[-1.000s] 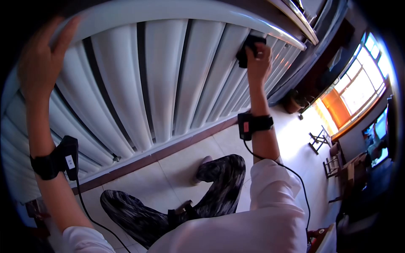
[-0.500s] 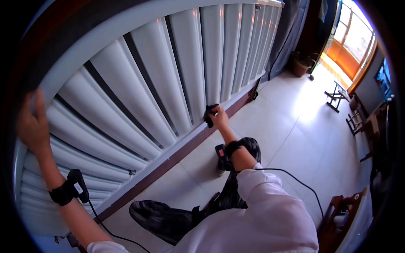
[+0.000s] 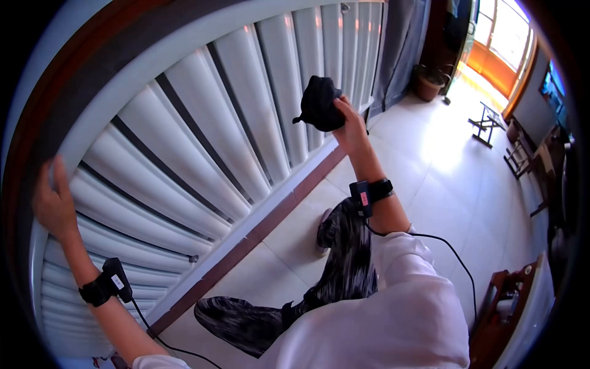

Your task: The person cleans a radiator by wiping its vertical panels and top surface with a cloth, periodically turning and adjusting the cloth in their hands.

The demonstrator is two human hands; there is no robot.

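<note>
A white radiator (image 3: pixel 243 111) with rounded upright columns and dark gaps fills the left half of the head view. My left hand (image 3: pixel 56 203) rests against its outer edge at the far left, with fingers stretched and apart. In front of the columns, right of the middle, my right hand (image 3: pixel 353 130) is closed on a bunched black cloth (image 3: pixel 321 103). One loose corner of the cloth hangs to the left. The cloth appears held off the radiator's surface. Both wrists wear black straps with small cabled boxes.
Pale floor tiles (image 3: pixel 424 197) stretch to a bright doorway (image 3: pixel 504 49). A potted plant (image 3: pixel 428 85) stands by a grey curtain (image 3: pixel 399 52). A small folding stool (image 3: pixel 487 125) and wooden furniture (image 3: pixel 504 307) are on the right. My bent legs (image 3: pixel 344 258) are close below the radiator.
My right hand has lifted the black cloth up from the radiator's lower edge, and more of the cloth shows. My left hand stays at the edge while the view has shifted slightly.
</note>
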